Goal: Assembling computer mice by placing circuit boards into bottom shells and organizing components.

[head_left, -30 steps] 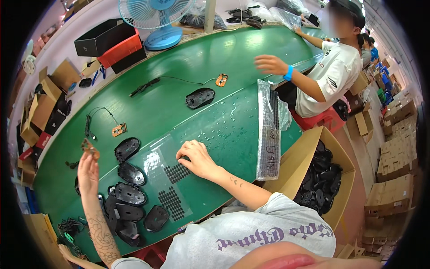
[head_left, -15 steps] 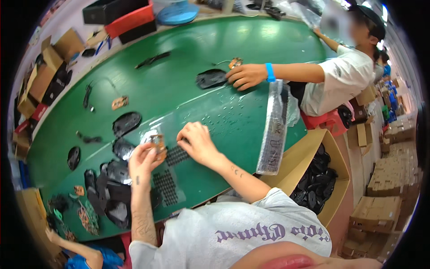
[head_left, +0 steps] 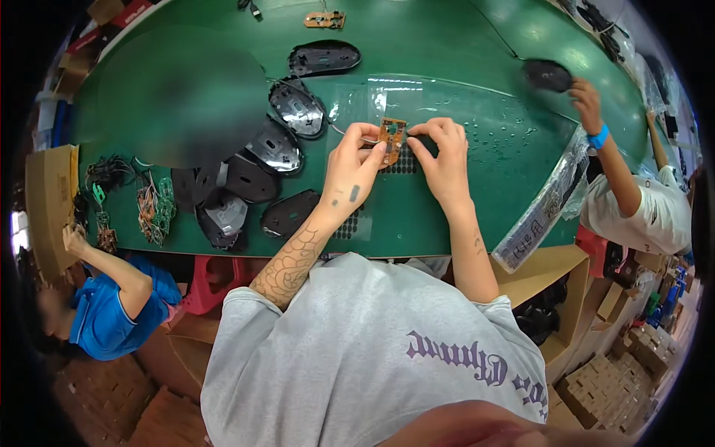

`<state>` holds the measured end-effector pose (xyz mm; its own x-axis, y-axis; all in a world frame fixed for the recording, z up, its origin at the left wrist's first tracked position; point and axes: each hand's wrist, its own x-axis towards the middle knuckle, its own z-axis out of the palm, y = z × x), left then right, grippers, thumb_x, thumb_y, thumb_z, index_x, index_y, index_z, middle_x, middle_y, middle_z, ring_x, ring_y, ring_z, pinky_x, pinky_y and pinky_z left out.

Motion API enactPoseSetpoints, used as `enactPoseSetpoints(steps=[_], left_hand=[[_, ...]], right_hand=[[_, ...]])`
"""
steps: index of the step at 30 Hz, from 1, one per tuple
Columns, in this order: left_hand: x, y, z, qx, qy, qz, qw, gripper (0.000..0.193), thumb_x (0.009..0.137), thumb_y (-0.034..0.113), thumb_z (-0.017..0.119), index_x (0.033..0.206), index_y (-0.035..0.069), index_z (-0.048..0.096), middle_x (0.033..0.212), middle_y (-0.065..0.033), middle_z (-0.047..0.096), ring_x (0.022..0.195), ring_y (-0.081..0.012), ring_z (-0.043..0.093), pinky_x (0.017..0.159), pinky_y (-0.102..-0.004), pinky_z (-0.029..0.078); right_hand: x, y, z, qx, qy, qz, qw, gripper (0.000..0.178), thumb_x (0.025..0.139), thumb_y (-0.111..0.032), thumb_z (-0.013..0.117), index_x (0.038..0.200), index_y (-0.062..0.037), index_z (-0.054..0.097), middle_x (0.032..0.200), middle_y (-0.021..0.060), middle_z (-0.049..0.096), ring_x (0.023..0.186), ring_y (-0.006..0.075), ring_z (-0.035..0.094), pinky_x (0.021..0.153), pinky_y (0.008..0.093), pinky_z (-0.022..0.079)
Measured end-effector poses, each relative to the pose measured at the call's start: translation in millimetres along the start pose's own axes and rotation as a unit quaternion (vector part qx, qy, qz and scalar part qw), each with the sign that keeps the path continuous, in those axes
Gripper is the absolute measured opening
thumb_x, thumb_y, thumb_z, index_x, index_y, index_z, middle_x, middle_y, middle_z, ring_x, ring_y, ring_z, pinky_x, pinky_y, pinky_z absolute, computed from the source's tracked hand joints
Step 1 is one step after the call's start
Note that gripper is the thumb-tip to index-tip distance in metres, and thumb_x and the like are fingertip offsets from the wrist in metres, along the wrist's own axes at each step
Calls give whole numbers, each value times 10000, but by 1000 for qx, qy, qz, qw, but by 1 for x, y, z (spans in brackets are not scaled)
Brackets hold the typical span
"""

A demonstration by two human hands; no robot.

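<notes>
In my left hand [head_left: 348, 165] an orange-brown circuit board [head_left: 392, 132] stands upright, pinched between thumb and fingers. A thin pale cable runs from it toward the mouse shells on the left. My right hand [head_left: 449, 160] is beside the board's right edge, thumb and fingertips pinched together. Something small and dark may be at those fingertips, too small to make out. Under the board lies a clear sheet with rows of black round pads [head_left: 404, 165]; more black pads [head_left: 354, 226] show beside my left forearm.
Several black mouse shells [head_left: 299, 110] lie left of my hands, near bundled circuit boards [head_left: 155, 210]. At right, a co-worker's hand [head_left: 587, 104] holds a black shell [head_left: 547, 75]. A bubble-wrap strip [head_left: 538, 208] crosses the table edge above a cardboard box [head_left: 573, 298]. Another person [head_left: 112, 309] sits at left.
My view has swung. My right hand has come from over the pad sheet to the board's edge, while my left still holds the board. The co-worker's hand has lifted the shell.
</notes>
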<state>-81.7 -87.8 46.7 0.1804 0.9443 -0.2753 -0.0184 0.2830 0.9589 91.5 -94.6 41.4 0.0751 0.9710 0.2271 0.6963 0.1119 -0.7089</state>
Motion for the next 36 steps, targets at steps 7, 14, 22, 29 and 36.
enactPoseSetpoints(steps=[7, 14, 22, 29, 36], left_hand=[[-2, -4, -2, 26, 9, 38, 999, 203, 942, 33, 566, 1128, -32, 521, 1013, -138, 665, 802, -196, 707, 695, -285, 552], [-5, 4, 0, 71, 15, 54, 996, 201, 938, 22, 563, 1126, -35, 518, 1016, -132, 666, 802, -204, 711, 686, -288, 550], [-4, 1, 0, 50, 17, 63, 997, 205, 939, 21, 566, 1126, -44, 514, 1037, -133, 660, 823, -212, 715, 682, -285, 551], [-4, 3, -1, 52, 8, 53, 997, 204, 942, 20, 566, 1127, -44, 511, 1062, -131, 652, 831, -204, 712, 679, -280, 550], [-16, 3, -1, -30, 12, 61, 998, 228, 954, 32, 576, 1163, -36, 517, 1093, -114, 641, 872, -176, 701, 722, -261, 556]], right_hand=[[3, -4, -2, -35, -36, 6, 999, 101, 828, -118, 700, 920, -75, 694, 993, 42, 609, 975, 223, 520, 911, 339, 397], [3, -2, -3, -36, -45, 11, 998, 106, 818, -99, 706, 919, -69, 693, 1009, 37, 614, 984, 223, 528, 910, 337, 407], [-12, -11, 3, 36, 44, -24, 998, 140, 772, -20, 718, 898, -69, 682, 1075, 43, 628, 1031, 234, 535, 909, 339, 438], [-11, -8, -3, -40, 54, -145, 987, 162, 792, 38, 695, 920, -56, 666, 1116, 60, 638, 1028, 206, 560, 872, 311, 460], [-18, -17, 8, 404, 86, 139, 900, 152, 849, 55, 674, 970, -31, 640, 1049, 87, 666, 909, 151, 621, 783, 244, 496]])
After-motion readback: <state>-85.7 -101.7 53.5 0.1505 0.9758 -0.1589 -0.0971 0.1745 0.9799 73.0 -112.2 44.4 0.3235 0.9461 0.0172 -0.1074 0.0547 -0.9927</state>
